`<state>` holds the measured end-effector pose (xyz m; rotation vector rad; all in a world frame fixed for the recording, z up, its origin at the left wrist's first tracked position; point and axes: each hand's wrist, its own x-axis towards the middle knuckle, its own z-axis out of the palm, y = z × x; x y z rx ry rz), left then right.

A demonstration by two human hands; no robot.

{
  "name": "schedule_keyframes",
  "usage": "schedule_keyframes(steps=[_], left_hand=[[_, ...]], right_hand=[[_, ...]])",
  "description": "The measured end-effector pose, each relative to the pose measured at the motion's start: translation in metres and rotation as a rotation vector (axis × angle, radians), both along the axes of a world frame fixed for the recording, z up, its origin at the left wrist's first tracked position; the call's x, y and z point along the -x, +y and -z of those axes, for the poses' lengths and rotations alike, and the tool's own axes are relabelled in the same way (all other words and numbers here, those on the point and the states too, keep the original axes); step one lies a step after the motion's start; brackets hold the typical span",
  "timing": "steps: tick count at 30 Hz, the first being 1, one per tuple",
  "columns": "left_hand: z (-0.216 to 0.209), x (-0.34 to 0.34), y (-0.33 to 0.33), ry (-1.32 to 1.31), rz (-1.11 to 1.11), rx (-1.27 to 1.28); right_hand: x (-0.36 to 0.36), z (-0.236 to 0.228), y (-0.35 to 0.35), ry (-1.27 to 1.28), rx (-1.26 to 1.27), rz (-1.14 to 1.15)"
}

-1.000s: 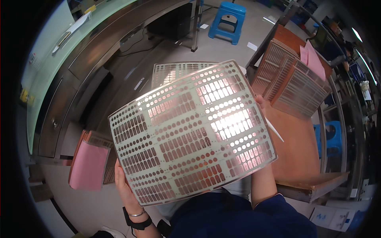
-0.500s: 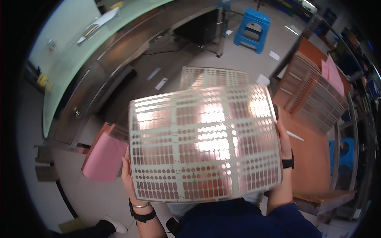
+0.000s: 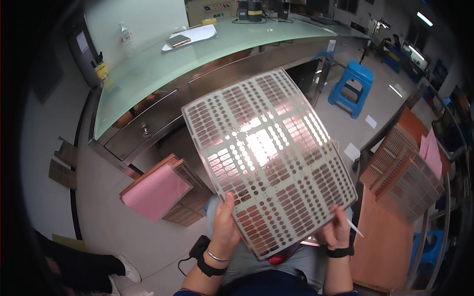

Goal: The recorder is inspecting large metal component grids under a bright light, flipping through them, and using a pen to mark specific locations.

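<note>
A large, shiny copper-patterned circuit board panel (image 3: 276, 172) is tilted up in front of me, its face covered with rows of round and oblong copper pads. At its lower left edge my left hand (image 3: 225, 228) grips it, thumb on the face. My right hand (image 3: 338, 230) closes on the lower right edge. A slim white pen-like stick (image 3: 355, 228) sticks out beside the right hand's fingers. Behind the panel, the fingers of both hands are partly hidden. Light glares off the panel's middle.
Left of the panel stands a stack of boards with a pink sheet (image 3: 157, 192). On the right, more copper panels (image 3: 407, 172) lean on a rack with a brown board (image 3: 377, 241). A glass-topped desk (image 3: 148, 81) lies ahead, a blue stool (image 3: 351, 89) beyond. Another person's shoe (image 3: 127, 268) shows lower left.
The panel has turned from nearly level to a slant, and both hands now hold its lower part. My view has swung toward the desk. The second panel behind it is now mostly hidden.
</note>
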<state>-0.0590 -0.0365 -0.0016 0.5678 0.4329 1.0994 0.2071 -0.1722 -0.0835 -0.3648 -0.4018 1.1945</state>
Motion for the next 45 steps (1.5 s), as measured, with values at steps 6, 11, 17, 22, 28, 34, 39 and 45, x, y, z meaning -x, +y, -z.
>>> schedule_keyframes(steps=[6,11,17,22,28,34,39,45], left_hand=[[0.011,0.029,0.002,0.09,-0.006,0.074],[0.017,0.041,-0.006,0.159,0.125,0.065],[0.008,0.039,-0.006,0.202,0.22,0.011],[-0.018,0.027,0.007,0.156,0.0,-0.151],[-0.052,0.023,0.017,0.265,-0.218,-0.534],[-0.03,0.004,0.031,0.333,-0.315,-0.8],[-0.017,0.004,0.021,0.046,0.044,-0.169],[0.003,0.003,0.012,0.102,0.075,0.008]], right_hand=[[-0.029,-0.052,-0.005,-0.109,0.233,0.269],[-0.02,-0.075,0.01,-0.458,0.312,0.191],[-0.007,-0.097,0.021,-0.692,0.326,0.317],[-0.007,-0.111,0.027,-0.83,0.328,0.509],[-0.018,-0.144,0.034,-0.821,0.052,0.652],[-0.066,-0.129,0.054,-0.329,-0.284,-0.427],[-0.044,-0.061,0.057,0.148,-0.137,-0.133],[0.011,-0.081,0.047,0.017,0.158,0.307]])
